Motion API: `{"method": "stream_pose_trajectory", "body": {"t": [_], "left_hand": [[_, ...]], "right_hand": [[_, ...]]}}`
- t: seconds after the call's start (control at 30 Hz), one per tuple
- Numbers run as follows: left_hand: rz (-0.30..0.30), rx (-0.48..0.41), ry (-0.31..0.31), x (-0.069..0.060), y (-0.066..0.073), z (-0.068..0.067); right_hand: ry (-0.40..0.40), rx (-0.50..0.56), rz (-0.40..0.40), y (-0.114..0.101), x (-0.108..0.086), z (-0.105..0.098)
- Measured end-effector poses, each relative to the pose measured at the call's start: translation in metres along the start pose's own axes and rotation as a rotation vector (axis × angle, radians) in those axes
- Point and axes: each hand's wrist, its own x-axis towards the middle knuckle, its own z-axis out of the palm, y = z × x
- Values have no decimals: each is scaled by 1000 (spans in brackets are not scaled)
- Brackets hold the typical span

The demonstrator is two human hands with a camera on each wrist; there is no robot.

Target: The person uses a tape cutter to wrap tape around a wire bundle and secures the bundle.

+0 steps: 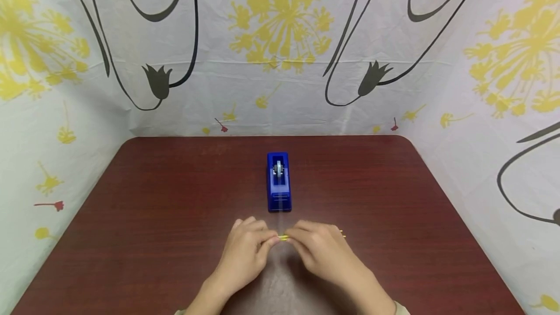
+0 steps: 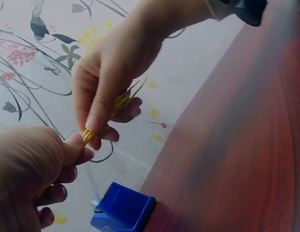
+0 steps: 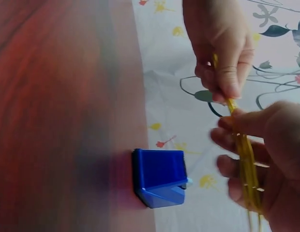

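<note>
A bundle of thin yellow strands (image 3: 246, 159) is held lengthwise between my two hands above the table. My left hand (image 1: 245, 252) pinches one end of it between thumb and fingers. Close beside it, my right hand (image 1: 323, 249) pinches the bundle too, and the strands run back under its palm. Loose ends of the strands (image 2: 135, 92) stick out past the right hand. Only a short stretch of yellow shows between the fingertips. Just beyond the hands stands a blue tape dispenser (image 1: 279, 203) with a roll in it; neither hand touches it.
The dark red-brown table (image 1: 197, 183) has rounded far corners. A white cloth (image 1: 245, 106) with yellow, grey and red flower prints hangs behind the table and along both sides.
</note>
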Motion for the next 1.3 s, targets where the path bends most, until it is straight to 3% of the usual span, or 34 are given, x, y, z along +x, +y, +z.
{"method": "stream_pose_trajectory", "body": {"t": [0.13,0.3,0.53,0.87,1.13,1.3], "left_hand": [[60,31,51,-1,-2,4],[68,28,76,-1,-4,7],[-28,6,-5,0,-4,2],[-117,-22,-152,1,-4,-4],[-179,-79,-200,3,-4,-5],[-222,-122,-191,3,-4,-5]], "right_hand": [[-109,2,81,0,0,-5],[-59,-16,70,2,-1,-2],[90,-43,3,3,-3,7],[146,-19,-35,2,-7,12],[173,-10,-46,3,-7,15],[183,-2,-41,3,-6,17]]}}
